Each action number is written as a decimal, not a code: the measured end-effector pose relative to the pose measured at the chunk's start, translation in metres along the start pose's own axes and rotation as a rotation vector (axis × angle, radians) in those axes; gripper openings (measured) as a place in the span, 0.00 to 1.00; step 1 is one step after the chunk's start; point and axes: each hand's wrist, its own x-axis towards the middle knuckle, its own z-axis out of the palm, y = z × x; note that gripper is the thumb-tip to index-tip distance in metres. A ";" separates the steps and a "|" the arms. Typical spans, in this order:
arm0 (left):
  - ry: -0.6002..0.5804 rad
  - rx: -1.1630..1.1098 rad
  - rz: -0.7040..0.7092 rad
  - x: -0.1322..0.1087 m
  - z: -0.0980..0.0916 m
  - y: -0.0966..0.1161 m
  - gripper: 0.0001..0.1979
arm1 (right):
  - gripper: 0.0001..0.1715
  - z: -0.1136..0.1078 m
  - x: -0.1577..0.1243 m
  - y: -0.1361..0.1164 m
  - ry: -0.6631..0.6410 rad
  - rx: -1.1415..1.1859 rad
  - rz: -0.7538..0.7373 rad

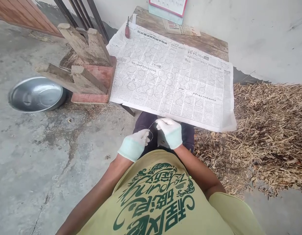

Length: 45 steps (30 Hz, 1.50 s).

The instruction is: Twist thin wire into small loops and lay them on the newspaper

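My left hand (140,140), in a white glove with a pale green cuff, is closed on a thin wire (152,124). A small round loop of the wire shows beside its fingertips. My right hand (168,129), gloved the same way, pinches the other end a little higher and to the right. Both hands are over my lap, just below the near edge of a newspaper sheet (202,120). Spread across the sheet are several thin bent wire shapes (131,86), some round and some like a figure eight.
A wooden table (212,45) stands against the wall under the newspaper. On it lies a red-handled screwdriver (127,31), with a calendar (167,9) behind. To the left are an upturned wooden stool (92,98) and a metal basin (38,94). Dry straw (268,130) covers the right-hand floor.
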 end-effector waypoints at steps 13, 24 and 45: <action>0.000 0.327 0.091 -0.004 0.007 0.002 0.10 | 0.16 0.001 0.018 -0.006 -0.084 0.069 0.073; 0.072 -0.334 -0.045 -0.006 0.001 0.024 0.17 | 0.10 -0.003 -0.017 0.006 -0.272 -0.072 0.201; -0.301 -0.739 -0.009 0.007 -0.016 -0.001 0.26 | 0.09 0.000 -0.024 0.018 -0.163 -0.016 0.047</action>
